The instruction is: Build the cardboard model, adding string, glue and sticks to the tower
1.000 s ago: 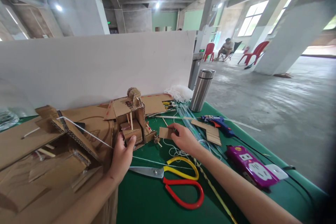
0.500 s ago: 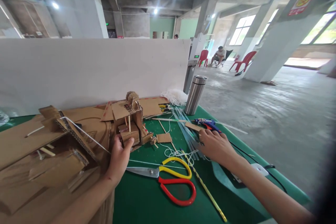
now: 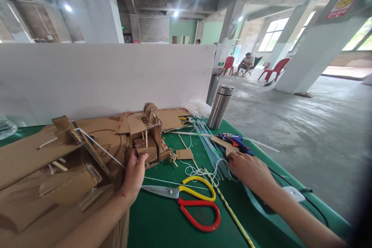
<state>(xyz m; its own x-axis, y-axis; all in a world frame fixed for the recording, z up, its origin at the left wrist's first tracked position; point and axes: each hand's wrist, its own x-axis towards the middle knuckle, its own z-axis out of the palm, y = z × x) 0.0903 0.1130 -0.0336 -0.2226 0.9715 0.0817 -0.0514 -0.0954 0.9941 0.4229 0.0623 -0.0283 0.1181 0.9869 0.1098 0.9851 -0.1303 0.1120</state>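
Note:
My left hand (image 3: 135, 176) grips the lower front of a small brown cardboard model (image 3: 151, 139), thumb on its box-shaped part. My right hand (image 3: 251, 168) is closed, palm down, on the right of the table, its fingertips mostly hidden. Directly beyond its fingers lie a cardboard strip (image 3: 222, 143) and a blue glue gun (image 3: 236, 142). A loose loop of white string (image 3: 203, 171) runs up to these fingers; whether they pinch it I cannot make out. Between the hands lie open scissors (image 3: 200, 201) with yellow and red handles.
A larger cardboard build (image 3: 66, 162) covers the left side. A steel flask (image 3: 221, 106) stands near the right edge, by clear glue sticks (image 3: 210, 151). A yellow twisted stick (image 3: 232, 213) and a white power strip (image 3: 293, 193) lie nearer. Behind stands a white panel (image 3: 104, 77).
My right hand has drawn slightly right and nearer, exposing more of the cardboard strip. The string loop by it has risen. My left hand keeps its grip; the whole view has shifted slightly.

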